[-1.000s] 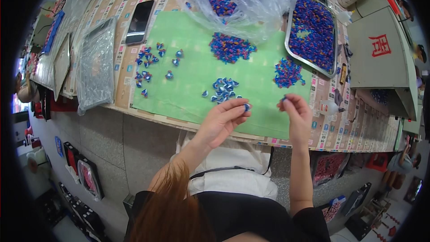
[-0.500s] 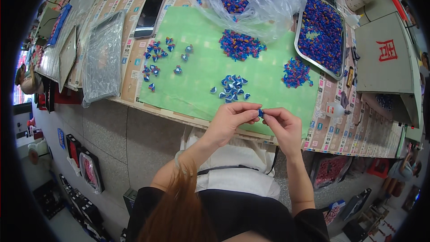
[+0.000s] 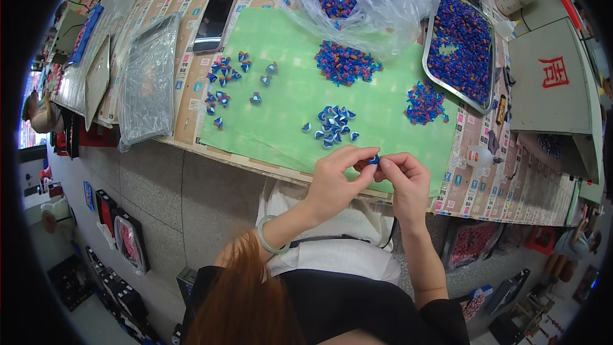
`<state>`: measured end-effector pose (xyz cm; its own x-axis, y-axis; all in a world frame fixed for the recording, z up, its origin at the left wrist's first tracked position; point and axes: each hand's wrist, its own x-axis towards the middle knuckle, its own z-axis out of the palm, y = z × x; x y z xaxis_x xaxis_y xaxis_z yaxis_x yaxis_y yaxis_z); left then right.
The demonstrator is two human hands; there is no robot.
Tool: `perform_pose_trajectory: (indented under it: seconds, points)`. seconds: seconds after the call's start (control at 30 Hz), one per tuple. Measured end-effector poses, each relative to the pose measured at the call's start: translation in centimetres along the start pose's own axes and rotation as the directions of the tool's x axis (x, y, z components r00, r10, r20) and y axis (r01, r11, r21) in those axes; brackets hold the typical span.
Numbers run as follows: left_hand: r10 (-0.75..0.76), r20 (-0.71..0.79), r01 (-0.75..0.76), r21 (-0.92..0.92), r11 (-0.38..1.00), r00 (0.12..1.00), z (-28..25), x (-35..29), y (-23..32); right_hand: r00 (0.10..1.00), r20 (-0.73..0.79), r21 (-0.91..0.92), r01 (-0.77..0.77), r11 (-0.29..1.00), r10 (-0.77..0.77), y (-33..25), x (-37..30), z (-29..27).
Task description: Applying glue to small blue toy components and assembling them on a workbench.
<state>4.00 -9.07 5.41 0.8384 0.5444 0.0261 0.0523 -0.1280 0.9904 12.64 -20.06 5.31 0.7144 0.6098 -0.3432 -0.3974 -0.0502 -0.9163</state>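
Green sheet (image 3: 281, 124) on counter (image 3: 186, 99), grey floor (image 3: 214, 201), my left grip (image 3: 338, 177) and right grip (image 3: 410, 184) pinching blue piece (image 3: 374, 160), direction, long axis unclear.

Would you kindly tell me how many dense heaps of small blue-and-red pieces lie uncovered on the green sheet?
2: the larger heap near the clear plastic bag, and the smaller heap beside the metal tray. Others may be hidden.

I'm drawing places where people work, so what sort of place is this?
Probably a workshop or small factory. You can see a metal tray full of tiny blue and red pieces, heaps of them on a green mat, and a left hand and right hand meeting at a blue piece.
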Motion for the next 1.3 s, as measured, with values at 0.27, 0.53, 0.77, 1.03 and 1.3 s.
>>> perform_pose_trajectory:
  seconds: [0.27,0.53,0.77,1.03,1.3]
  points:
    - [0.048,-0.015,-0.048,0.020,0.999,0.999,0.1,0.0,-0.1,1.000,-0.007,-0.014,0.006,1.000,-0.006,0.0,-0.2,0.2]
    - [-0.064,0.124,0.099,-0.302,0.948,0.990,-0.6,0.4,-0.3,0.996,0.055,0.195,-0.085,0.977,0.076,-1.0,-0.5,-0.3]
    - [-0.256,0.253,0.359,-0.618,0.700,0.933,-0.8,0.4,0.4,0.994,0.008,0.015,0.109,0.994,-0.109,-1.8,-1.9,0.7]
    - [-0.252,0.264,0.365,-0.648,0.669,0.931,-0.6,0.1,-0.2,0.951,0.054,-0.199,0.309,0.930,-0.305,-1.4,-2.0,0.3]
    - [-0.393,0.384,0.501,-0.827,0.257,0.836,-2.1,1.0,-0.7,0.273,-0.368,-0.530,0.724,0.442,-0.889,-1.1,0.8,-6.4]
